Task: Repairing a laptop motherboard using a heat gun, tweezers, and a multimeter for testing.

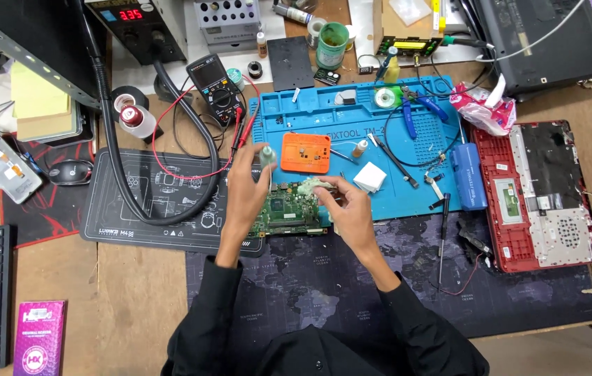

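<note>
Head view, centre of the frame: my left hand is closed around a small pale bottle, held upright just above the green circuit board, while my right hand pinches a crumpled wipe against the board's upper edge. I see an orange square pad on the blue work mat directly behind, a red laptop shell at right, and a multimeter upper left.

One head-worn camera looks nearly straight down on the counter from above, close enough that both forearms fill the lower middle.
</note>
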